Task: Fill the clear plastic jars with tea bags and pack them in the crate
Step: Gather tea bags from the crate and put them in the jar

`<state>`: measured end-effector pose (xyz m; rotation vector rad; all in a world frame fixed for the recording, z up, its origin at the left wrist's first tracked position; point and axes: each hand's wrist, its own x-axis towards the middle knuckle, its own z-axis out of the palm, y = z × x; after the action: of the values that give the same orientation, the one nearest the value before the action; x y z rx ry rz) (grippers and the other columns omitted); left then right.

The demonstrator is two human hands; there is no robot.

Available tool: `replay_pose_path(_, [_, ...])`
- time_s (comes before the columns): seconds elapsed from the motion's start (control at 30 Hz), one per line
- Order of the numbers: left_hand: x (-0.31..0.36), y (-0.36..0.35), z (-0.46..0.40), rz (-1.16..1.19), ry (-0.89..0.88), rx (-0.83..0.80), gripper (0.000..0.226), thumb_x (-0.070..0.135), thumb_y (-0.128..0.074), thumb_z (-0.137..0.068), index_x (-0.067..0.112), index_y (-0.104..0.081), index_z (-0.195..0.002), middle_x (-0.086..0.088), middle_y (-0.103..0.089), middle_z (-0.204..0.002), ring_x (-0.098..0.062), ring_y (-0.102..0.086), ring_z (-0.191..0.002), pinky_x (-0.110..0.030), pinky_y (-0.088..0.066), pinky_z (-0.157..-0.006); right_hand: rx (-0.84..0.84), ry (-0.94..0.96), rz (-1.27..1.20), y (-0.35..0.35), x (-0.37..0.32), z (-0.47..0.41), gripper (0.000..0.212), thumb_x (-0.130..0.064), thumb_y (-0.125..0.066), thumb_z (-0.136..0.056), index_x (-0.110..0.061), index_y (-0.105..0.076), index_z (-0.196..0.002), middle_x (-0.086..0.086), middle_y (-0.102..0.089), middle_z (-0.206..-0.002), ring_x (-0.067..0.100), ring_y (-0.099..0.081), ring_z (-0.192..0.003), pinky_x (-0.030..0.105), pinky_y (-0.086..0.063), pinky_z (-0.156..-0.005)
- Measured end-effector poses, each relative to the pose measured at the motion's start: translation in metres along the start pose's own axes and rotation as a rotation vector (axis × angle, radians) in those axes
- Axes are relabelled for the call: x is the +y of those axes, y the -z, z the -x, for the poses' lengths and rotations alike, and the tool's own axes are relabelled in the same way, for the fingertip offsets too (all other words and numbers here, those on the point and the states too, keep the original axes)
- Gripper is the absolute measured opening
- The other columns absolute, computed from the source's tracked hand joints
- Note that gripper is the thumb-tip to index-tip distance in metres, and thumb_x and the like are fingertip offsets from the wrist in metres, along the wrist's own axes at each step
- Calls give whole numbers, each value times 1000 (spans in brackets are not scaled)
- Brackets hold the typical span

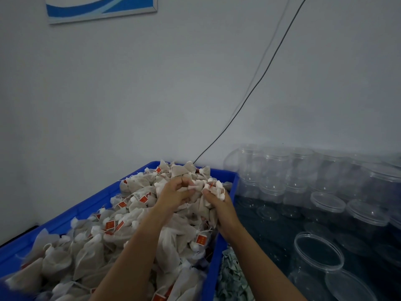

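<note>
Over the blue crate [225, 216] heaped with tea bags [93, 246], left hand [173, 195] and right hand [219, 205] have fingers clamped on a gathered bunch. Beside it, the clear jars [319, 255] appear unfilled, so filling and packing seemingly remain.

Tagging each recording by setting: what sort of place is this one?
Probably a small packing or workshop room, not a home kitchen. A blue crate is heaped with loose tea bags, rows of empty clear plastic jars stand stacked along the bare wall, and both hands gather tea bags.
</note>
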<state>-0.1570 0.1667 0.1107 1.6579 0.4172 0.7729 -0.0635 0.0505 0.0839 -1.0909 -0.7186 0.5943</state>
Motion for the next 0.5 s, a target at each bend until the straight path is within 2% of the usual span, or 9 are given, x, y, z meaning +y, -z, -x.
replay_pose_path(0.1, [-2, 3, 2, -114, -29, -52, 13, -2, -68, -83, 10, -67, -89, -7, -70, -92, -18, -68, -84, -26, -58, -74, -40, 30, 85, -1, 0, -1, 52, -22, -65, -89, -20, -47, -138, 4, -59, -131, 22, -58, -119, 45, -48, -102])
replay_pose_path(0.17, [-2, 8, 0, -127, -36, -83, 17, -5, -70, -80, 9, -66, -89, -8, -70, -93, -14, -69, -83, -23, -58, -70, -50, 58, 136, -3, 1, -1, 51, -20, -68, -87, -20, -50, -135, 3, -61, -128, 21, -59, -117, 43, -50, -100])
replay_pose_path(0.23, [-1, 11, -2, -123, -10, -85, 18, -6, -68, -81, 9, -65, -91, -12, -69, -97, -13, -69, -81, -21, -57, -67, -2, 80, 170, -4, 4, -2, 47, -17, -68, -88, -21, -51, -132, 1, -62, -124, 20, -60, -114, 37, -53, -95])
replay_pose_path(0.27, [-3, 13, -3, -161, -4, -23, 18, -7, -64, -84, 9, -64, -91, -13, -69, -99, -13, -68, -81, -22, -57, -67, 35, 89, 186, -5, 7, -3, 46, -17, -66, -89, -23, -50, -131, -3, -61, -122, 17, -60, -112, 30, -54, -90])
replay_pose_path(0.33, [-11, 20, -7, -395, -6, 197, 20, -7, -56, -89, 10, -63, -96, -11, -67, -104, -19, -66, -89, -30, -57, -79, 82, 108, 209, -5, 10, -2, 37, -18, -64, -91, -34, -52, -122, -13, -59, -114, 0, -60, -102, 16, -52, -79])
replay_pose_path(0.4, [-20, 30, -8, -645, 13, 327, 22, -2, -54, -92, 13, -61, -107, -7, -65, -110, -21, -62, -98, -38, -53, -91, 102, 131, 239, -5, 11, -2, 27, -16, -63, -91, -41, -56, -98, -23, -60, -95, -13, -61, -83, 7, -49, -64])
replay_pose_path(0.47, [-28, 35, -9, -791, 63, 316, 25, 5, -55, -94, 14, -59, -117, -6, -63, -118, -21, -60, -105, -37, -50, -96, 124, 148, 280, -5, 11, -2, 29, -13, -64, -90, -40, -56, -86, -24, -60, -81, -19, -59, -75, 4, -46, -58])
replay_pose_path(0.5, [-30, 35, -9, -844, 90, 283, 27, 10, -53, -96, 14, -56, -122, -7, -61, -123, -21, -58, -109, -35, -48, -98, 120, 152, 300, -6, 11, -1, 30, -12, -64, -90, -40, -55, -86, -24, -59, -79, -19, -58, -74, 4, -45, -57])
